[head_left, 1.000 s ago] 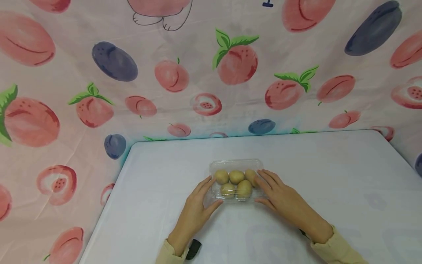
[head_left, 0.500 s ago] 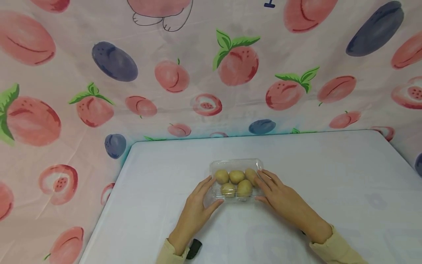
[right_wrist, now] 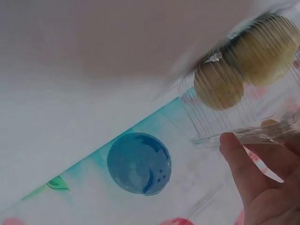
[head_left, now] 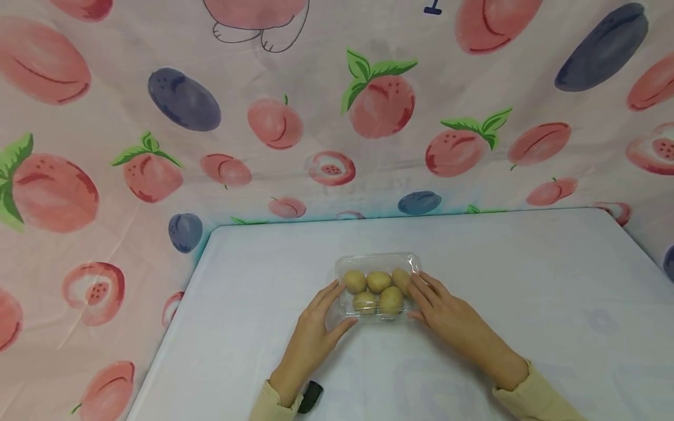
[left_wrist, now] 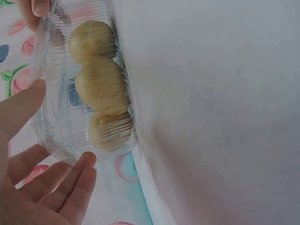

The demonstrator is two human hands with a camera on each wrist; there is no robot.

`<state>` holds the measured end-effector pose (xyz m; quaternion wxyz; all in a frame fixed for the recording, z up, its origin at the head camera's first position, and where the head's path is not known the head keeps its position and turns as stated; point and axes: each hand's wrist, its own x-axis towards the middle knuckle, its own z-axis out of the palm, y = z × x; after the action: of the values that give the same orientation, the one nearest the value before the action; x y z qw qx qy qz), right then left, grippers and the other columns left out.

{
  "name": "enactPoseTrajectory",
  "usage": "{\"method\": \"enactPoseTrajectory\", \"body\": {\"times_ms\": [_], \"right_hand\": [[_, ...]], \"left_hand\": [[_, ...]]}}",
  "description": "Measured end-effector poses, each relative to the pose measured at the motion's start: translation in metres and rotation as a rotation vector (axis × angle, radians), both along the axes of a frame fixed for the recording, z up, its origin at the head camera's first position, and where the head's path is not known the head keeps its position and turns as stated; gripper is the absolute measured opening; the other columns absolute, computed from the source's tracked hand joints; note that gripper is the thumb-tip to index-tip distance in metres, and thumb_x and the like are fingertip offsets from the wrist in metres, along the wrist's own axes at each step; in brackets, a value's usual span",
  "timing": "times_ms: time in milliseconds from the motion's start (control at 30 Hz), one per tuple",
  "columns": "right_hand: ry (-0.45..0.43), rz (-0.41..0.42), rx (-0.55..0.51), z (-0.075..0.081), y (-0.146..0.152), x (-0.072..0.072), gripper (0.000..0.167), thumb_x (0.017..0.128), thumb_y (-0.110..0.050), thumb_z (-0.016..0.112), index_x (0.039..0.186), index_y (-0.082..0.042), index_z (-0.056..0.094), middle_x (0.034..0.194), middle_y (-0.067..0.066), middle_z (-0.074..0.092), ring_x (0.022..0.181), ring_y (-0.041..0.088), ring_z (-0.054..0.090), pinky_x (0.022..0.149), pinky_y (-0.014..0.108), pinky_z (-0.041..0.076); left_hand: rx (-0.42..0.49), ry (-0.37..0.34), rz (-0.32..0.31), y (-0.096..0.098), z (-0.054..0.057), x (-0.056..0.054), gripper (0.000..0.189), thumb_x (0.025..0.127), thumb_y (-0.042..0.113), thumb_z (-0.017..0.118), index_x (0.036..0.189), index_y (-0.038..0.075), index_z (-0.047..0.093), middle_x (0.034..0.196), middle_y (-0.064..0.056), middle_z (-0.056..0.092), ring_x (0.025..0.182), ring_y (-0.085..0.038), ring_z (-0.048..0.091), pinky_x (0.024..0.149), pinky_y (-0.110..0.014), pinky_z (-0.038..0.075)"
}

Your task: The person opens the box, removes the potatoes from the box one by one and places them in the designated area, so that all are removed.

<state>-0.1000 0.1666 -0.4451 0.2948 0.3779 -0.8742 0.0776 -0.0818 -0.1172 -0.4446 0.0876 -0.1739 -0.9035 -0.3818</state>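
Clear plastic clamshell box [head_left: 378, 286] sits on the white table [head_left: 526, 280], roughly centre, slightly toward the near edge. Lid is down. Inside: five small yellow-brown kiwis [head_left: 379, 282], three in the far row, two in the near row, packed touching each other. Left hand [head_left: 315, 334] is at the box's left side, fingers straight, fingertips against the left wall, thumb at the near left corner. Right hand [head_left: 447, 313] is at the right side, fingers extended along the right wall, thumb at the near right corner. So the hands are apart, one on each side of the box, fingers flat and pressing in on it, not curled round it. Left wrist view: ribbed clear wall of the box [left_wrist: 75, 103] with three kiwis [left_wrist: 101, 86] stacked in line behind it, left fingers [left_wrist: 70, 183] touching the box's corner, a fingertip of the other hand at the top edge. Right wrist view: right fingers [right_wrist: 243, 164] against the box rim [right_wrist: 243, 133], two kiwis [right_wrist: 220, 86] visible through the ribbed plastic, picture partly blurred. Cream sleeves [head_left: 532, 397] on both wrists, dark strap [head_left: 309, 396] at the left wrist. Behind and left of the table hangs a pink fruit-print cloth [head_left: 184, 146] with peaches and blue plums.
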Motion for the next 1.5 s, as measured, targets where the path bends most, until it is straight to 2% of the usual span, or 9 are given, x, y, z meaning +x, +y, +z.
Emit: {"method": "enactPoseTrajectory", "body": {"times_ms": [167,500,933,1500], "right_hand": [[0.070,0.008,0.009,-0.004,-0.002,-0.001,0.065,0.109,-0.039,0.020,0.117,0.011,0.061,0.120,0.027,0.065,0.112,0.040,0.063,0.067,0.037,0.060],[0.134,0.004,0.038,-0.010,-0.003,-0.002,0.063,0.110,-0.035,0.019,0.117,0.011,0.062,0.119,0.028,0.066,0.109,0.041,0.065,0.075,0.040,0.060],[0.179,0.007,0.039,-0.012,-0.006,-0.002,0.060,0.111,-0.032,0.021,0.114,0.012,0.062,0.116,0.029,0.067,0.107,0.041,0.067,0.079,0.039,0.059],[0.212,0.031,0.002,-0.011,-0.006,-0.005,0.056,0.111,-0.030,0.024,0.111,0.012,0.062,0.114,0.028,0.068,0.105,0.041,0.067,0.075,0.041,0.060]], "left_hand": [[-0.003,0.021,-0.005,0.000,-0.002,0.000,0.068,0.082,0.029,0.081,0.141,0.009,0.054,0.147,-0.010,0.051,0.134,-0.026,0.051,0.109,-0.043,0.043],[0.026,0.049,-0.006,0.001,-0.006,0.000,0.066,0.080,0.024,0.083,0.138,0.006,0.056,0.146,-0.012,0.053,0.134,-0.028,0.051,0.108,-0.044,0.045],[0.025,0.058,0.006,0.001,-0.008,0.001,0.067,0.079,0.023,0.084,0.137,0.006,0.057,0.145,-0.012,0.053,0.132,-0.028,0.052,0.108,-0.042,0.045],[0.021,0.047,0.022,0.001,-0.008,0.001,0.065,0.080,0.024,0.083,0.136,0.005,0.058,0.144,-0.012,0.054,0.132,-0.028,0.053,0.109,-0.042,0.043]]}}
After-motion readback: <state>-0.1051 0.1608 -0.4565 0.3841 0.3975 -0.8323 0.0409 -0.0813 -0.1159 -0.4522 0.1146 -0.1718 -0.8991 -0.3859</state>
